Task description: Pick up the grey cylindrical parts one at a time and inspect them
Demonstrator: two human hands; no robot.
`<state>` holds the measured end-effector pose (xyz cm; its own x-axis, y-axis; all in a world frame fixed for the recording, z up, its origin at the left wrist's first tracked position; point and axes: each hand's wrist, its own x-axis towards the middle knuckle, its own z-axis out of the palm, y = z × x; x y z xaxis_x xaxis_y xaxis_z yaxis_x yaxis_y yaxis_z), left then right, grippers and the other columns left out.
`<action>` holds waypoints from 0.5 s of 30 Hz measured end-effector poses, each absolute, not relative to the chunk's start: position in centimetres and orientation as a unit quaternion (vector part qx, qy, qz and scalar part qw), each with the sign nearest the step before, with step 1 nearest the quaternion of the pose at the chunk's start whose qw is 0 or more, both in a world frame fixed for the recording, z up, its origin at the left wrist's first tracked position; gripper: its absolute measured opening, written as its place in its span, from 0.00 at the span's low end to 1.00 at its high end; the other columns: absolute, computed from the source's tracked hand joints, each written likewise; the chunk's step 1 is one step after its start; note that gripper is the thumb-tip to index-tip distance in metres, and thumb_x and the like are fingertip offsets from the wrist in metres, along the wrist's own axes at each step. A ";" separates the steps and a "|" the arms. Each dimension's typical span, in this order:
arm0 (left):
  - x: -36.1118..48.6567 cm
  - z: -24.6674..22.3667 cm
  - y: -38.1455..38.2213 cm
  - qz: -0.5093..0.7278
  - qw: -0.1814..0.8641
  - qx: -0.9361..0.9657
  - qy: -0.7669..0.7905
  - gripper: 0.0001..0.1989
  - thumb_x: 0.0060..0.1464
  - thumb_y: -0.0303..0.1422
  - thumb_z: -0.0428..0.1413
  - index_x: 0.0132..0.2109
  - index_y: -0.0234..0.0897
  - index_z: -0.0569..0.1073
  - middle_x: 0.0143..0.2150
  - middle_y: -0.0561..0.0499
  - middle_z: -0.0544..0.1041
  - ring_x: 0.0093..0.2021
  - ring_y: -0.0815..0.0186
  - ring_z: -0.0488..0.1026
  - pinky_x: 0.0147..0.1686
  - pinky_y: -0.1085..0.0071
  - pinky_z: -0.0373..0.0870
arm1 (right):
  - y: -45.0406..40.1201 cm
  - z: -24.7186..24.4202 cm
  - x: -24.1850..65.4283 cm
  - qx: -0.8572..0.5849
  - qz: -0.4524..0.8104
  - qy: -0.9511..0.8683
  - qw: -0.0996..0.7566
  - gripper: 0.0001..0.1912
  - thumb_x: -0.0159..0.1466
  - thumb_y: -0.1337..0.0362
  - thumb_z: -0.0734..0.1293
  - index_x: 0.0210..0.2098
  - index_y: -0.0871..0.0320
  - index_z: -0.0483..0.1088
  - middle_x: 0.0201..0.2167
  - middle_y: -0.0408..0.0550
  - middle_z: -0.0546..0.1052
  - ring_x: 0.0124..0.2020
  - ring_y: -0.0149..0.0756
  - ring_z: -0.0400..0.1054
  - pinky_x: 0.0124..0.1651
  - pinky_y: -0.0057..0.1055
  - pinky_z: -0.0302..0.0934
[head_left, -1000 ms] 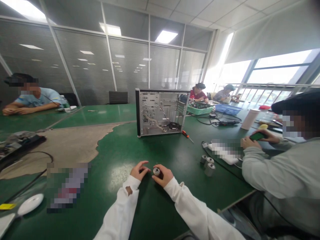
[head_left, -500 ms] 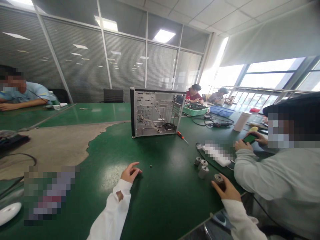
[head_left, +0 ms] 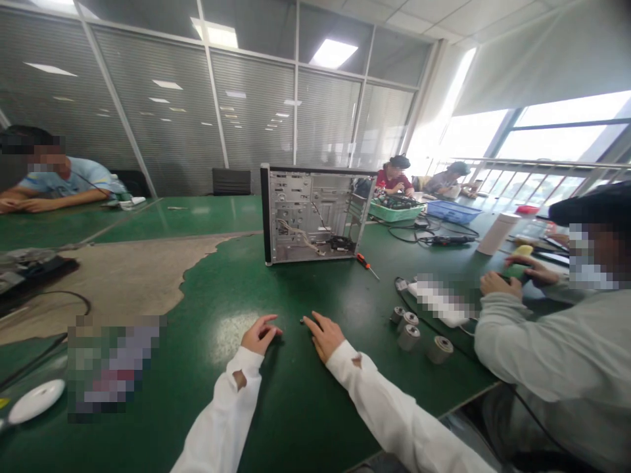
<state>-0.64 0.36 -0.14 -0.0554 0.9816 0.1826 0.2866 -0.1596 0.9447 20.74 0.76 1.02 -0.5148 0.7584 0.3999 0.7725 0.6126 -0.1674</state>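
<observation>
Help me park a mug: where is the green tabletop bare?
Bare tabletop shows between the computer case and left hand, and between the white sleeves. Farther right is crowded: four metal cylinders sit near a white strip.

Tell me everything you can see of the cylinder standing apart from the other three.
The cylinder is squat and grey, and its sides look like metal. Its round top carries a ring about a darker centre; finer detail is too small to tell. It stands upright on the green table, right of the other three cylinders and apart from them. Neither the left hand nor the right hand touches it.
</observation>
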 end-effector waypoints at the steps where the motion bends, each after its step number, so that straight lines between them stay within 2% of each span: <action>1: -0.7 -0.2 0.3 0.485 0.358 0.586 0.541 0.19 0.43 0.38 0.50 0.43 0.33 0.64 0.27 0.49 0.75 0.31 0.64 0.73 0.37 0.66 0.66 | 1.9 0.9 19.7 -0.422 -0.018 -0.879 0.220 0.22 0.54 0.73 0.56 0.48 0.55 0.60 0.48 0.54 0.62 0.46 0.42 0.56 0.43 0.38 0.57; 4: -0.7 -0.2 0.1 0.484 0.359 0.583 0.544 0.19 0.43 0.38 0.50 0.43 0.34 0.64 0.27 0.49 0.75 0.31 0.64 0.73 0.37 0.66 0.66 | 4.0 0.6 18.2 -0.362 -0.018 -0.903 0.232 0.15 0.57 0.74 0.55 0.39 0.56 0.67 0.40 0.51 0.69 0.41 0.37 0.59 0.41 0.33 0.58; 8: -0.7 -0.4 0.2 0.483 0.354 0.587 0.545 0.18 0.43 0.38 0.49 0.43 0.34 0.64 0.27 0.50 0.75 0.31 0.64 0.73 0.37 0.67 0.66 | 3.0 0.4 19.4 -0.330 -0.011 -0.913 0.240 0.14 0.57 0.75 0.54 0.29 0.59 0.69 0.30 0.49 0.72 0.33 0.32 0.62 0.36 0.26 0.60; 11: -0.8 -0.7 0.3 0.476 0.347 0.595 0.547 0.18 0.43 0.37 0.49 0.42 0.34 0.65 0.27 0.49 0.76 0.31 0.64 0.73 0.36 0.67 0.66 | 0.1 0.9 23.2 -0.325 -0.015 -0.899 0.293 0.13 0.58 0.73 0.54 0.30 0.57 0.69 0.29 0.46 0.72 0.30 0.30 0.63 0.33 0.24 0.60; 15: -0.8 -0.6 0.3 0.465 0.343 0.599 0.554 0.17 0.43 0.37 0.49 0.41 0.34 0.65 0.26 0.50 0.76 0.31 0.65 0.73 0.36 0.68 0.66 | -3.0 2.8 32.1 -0.405 -0.120 -0.804 0.418 0.09 0.57 0.67 0.58 0.35 0.57 0.67 0.31 0.47 0.72 0.34 0.32 0.65 0.38 0.27 0.59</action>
